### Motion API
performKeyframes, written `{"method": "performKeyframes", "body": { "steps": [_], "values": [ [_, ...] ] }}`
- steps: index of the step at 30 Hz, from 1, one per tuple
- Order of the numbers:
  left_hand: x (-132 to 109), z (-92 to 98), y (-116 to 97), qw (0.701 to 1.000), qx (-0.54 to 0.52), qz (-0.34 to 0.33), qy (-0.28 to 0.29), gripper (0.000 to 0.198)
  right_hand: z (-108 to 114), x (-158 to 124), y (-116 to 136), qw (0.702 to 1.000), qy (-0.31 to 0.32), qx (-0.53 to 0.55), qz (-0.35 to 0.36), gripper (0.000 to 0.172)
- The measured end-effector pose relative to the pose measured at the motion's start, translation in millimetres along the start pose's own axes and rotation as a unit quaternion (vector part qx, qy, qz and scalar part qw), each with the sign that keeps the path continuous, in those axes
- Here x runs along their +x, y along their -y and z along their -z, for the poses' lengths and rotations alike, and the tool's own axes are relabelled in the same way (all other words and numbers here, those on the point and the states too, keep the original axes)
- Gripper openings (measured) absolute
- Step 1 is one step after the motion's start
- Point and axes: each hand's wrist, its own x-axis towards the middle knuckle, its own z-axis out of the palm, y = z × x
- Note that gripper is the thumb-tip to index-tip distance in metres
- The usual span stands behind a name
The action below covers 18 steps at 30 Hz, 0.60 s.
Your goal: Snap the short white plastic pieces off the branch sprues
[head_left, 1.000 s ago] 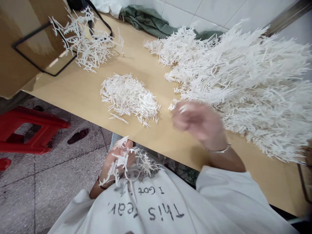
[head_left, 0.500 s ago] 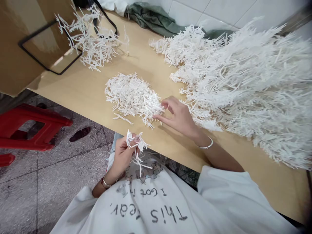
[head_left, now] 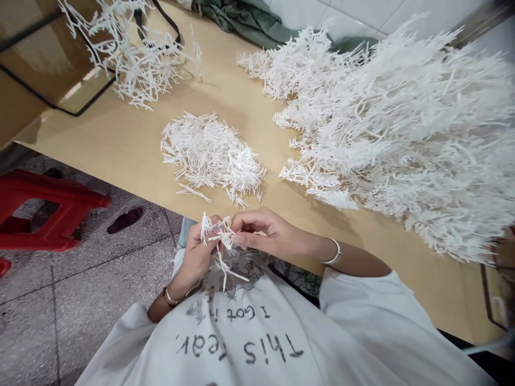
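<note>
White plastic sprue (head_left: pixel 220 239), pinched between left hand (head_left: pixel 196 256) and right hand (head_left: pixel 269 236) over the lap, may shed pieces that miss the worktop (head_left: pixel 132 145).

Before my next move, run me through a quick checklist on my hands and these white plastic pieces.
1. Left hand grips the branched piece: ok.
2. Right hand pinches the same piece near its top: ok.
3. Small pile lies on the table, apart from the big heap: ok.
4. Small pile sits back from the table's near edge: ok.
5. Branched piece held over the table: not ok, it hangs over the lap.
6. Loose bits dropped on the floor: cannot tell.
</note>
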Motion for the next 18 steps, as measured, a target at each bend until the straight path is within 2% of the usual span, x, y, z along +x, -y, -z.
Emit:
{"method": "performKeyframes", "body": {
  "steps": [3,7,9,11,12,13,15,16,18],
  "values": [
    [-1,-3.1,-3,0.995,-0.071,0.059,0.032,0.039,3,1,-3,0.991,0.043,0.125,-0.014,0.021],
    [1,-4.2,-1,0.970,-0.157,0.133,0.126,0.045,2,0,-7,0.971,0.074,0.225,-0.027,0.019],
    [4,-1.0,0,0.964,-0.200,0.112,0.136,0.053,0,-2,-8,0.953,0.070,0.296,-0.003,0.022],
    [9,4.0,-2,0.959,-0.261,0.035,0.104,0.059,1,-4,-5,0.935,0.059,0.346,0.044,0.027],
    [11,6.4,-4,0.954,-0.289,-0.005,0.086,0.057,2,-5,-2,0.939,0.045,0.335,0.067,0.028],
    [13,8.0,-8,0.949,-0.304,-0.029,0.082,0.053,4,-5,0,0.954,0.028,0.286,0.084,0.028],
    [14,8.1,-14,0.954,-0.286,-0.029,0.083,0.040,10,-5,6,0.989,-0.035,0.094,0.109,0.026],
    [14,6.4,-17,0.964,-0.256,-0.014,0.077,0.034,14,-3,8,0.990,-0.079,-0.026,0.116,0.024],
    [12,0.3,-20,0.983,-0.178,0.016,0.038,0.027,24,1,10,0.952,-0.158,-0.237,0.114,0.021]
  ]
}}
